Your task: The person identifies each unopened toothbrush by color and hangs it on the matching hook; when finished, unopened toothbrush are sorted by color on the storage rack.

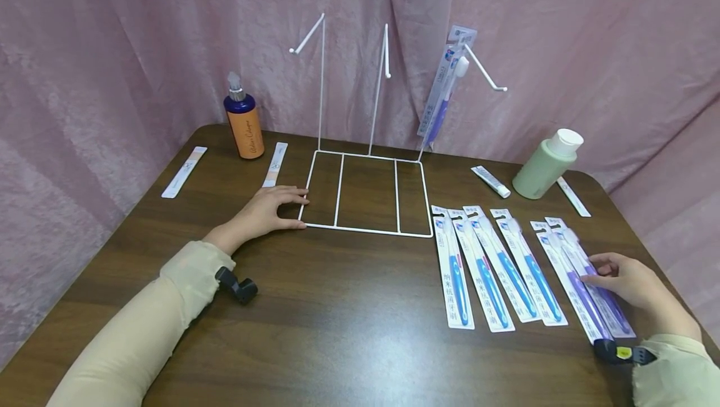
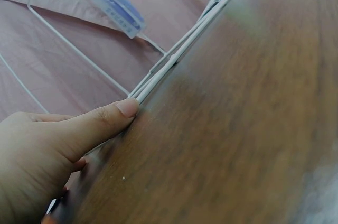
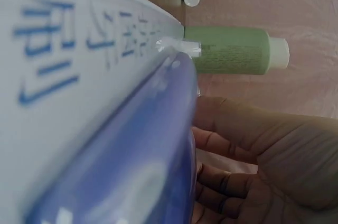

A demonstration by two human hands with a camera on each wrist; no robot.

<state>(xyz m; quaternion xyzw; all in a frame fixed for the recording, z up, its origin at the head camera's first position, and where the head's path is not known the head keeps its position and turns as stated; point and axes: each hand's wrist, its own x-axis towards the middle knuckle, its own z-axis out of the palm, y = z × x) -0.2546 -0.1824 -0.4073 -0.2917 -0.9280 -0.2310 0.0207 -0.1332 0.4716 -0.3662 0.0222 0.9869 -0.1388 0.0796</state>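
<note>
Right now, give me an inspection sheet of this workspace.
Surface: dark wooden table.
Job's things: white wire rack, one toothpaste pack hung on its peg; six packs flat in a row.
Clutter: blue-orange bottle, green bottle, small tube, paper strips.
Hands: left hand touches rack corner; right hand rests on purple pack.
Cables: nothing seen.
Surroundings: pink curtain.

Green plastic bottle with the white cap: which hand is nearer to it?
Right. The right hand rests on packaged toothbrushes below the green plastic bottle; the left hand touches the white wire rack across the table.
</note>
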